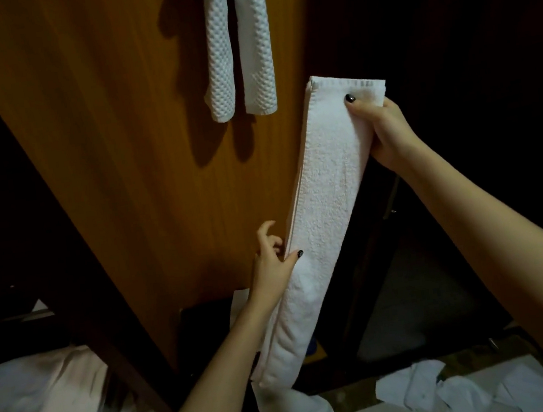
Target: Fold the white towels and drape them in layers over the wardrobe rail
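Here, in the head view, both hands are raised in front of a wooden panel [109, 140] and share one folded towel [328, 205], a long narrow white strip that slants from upper right down to lower left between them.

The right hand [381, 132] grasps the strip near its top right corner. Its thumb, with a dark nail, lies flat on the front face, and the other fingers are tucked behind the cloth out of sight, so the corner is pinched between them.

The left hand [271, 264] takes the strip about halfway down, on its left edge. The thumb crosses onto the front of the cloth and at least one finger curls behind the edge. Its forefinger is lifted, loosely bent and clear of the towel. Below this hand the strip hangs on down along the forearm.

Above the left hand, two lengths of waffle cloth [236, 54] hang against the panel, their tops cut off by the frame. Below and left of the left arm sits a pale tub [41, 409] with white fabric in it. Beneath the right forearm, loose white towels [460, 392] lie crumpled on a light surface.
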Motion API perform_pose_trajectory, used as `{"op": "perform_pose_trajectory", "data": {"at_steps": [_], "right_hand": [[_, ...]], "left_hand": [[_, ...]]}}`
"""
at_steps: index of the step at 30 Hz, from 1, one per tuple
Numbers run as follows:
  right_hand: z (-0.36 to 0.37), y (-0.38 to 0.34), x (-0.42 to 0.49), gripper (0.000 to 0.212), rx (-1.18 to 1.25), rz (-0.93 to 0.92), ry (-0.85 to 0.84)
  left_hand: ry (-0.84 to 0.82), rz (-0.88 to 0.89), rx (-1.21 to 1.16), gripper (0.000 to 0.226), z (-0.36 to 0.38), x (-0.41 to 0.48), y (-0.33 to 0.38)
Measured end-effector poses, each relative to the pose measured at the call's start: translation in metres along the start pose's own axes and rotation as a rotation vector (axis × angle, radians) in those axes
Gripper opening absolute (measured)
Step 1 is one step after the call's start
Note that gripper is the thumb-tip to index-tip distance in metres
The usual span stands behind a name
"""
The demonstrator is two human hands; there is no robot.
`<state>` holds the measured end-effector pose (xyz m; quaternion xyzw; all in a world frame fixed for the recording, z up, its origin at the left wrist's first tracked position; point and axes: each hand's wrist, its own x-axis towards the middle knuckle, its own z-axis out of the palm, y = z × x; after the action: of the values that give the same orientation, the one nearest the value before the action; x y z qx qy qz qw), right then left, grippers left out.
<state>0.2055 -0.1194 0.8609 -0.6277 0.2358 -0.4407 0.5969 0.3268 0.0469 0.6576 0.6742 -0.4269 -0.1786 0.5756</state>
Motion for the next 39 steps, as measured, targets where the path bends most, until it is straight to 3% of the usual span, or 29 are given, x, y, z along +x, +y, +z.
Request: {"op": "perform_pose_trajectory", "data": {"at_steps": [2, 5, 9, 13, 15, 20, 25, 30, 39], "right_hand": [[0.001, 0.004, 0.0, 0.019, -0.008, 0.017, 0.029], [0.007, 0.011, 0.0, 0.017, -0.009, 0.035, 0.07], [0.002, 0.013, 0.001, 0.013, -0.059, 0.039, 0.147], [-0.015, 0.018, 0.001, 0.009, -0.094, 0.068, 0.205], [-0.021, 0.02, 0.002, 0.011, -0.113, 0.074, 0.234], [-0.035, 0.017, 0.008, 0.011, -0.125, 0.071, 0.31], [-0.033, 0.009, 0.016, 0.014, -0.024, 0.055, 0.314], [-0.011, -0.002, 0.015, 0.013, 0.049, 0.054, 0.253], [0.009, -0.017, 0.013, 0.01, 0.025, -0.005, 0.174]], "left_hand": [[-0.095, -0.096, 0.014, 0.068, 0.006, 0.003, -0.008], [-0.269, -0.194, 0.073, 0.028, 0.015, 0.004, -0.021], [-0.367, -0.298, -0.172, 0.03, 0.017, -0.004, -0.039], [-0.462, -0.347, -0.06, 0.013, 0.02, -0.003, -0.051], [-0.48, -0.352, 0.021, 0.029, 0.021, -0.003, -0.058], [-0.288, -0.266, -0.136, 0.017, 0.015, -0.002, -0.066], [-0.06, -0.14, -0.103, 0.03, 0.029, -0.002, -0.065], [-0.036, -0.078, -0.023, 0.014, 0.04, 0.003, -0.062], [-0.018, -0.075, 0.072, 0.017, 0.043, 0.023, -0.046]]}}
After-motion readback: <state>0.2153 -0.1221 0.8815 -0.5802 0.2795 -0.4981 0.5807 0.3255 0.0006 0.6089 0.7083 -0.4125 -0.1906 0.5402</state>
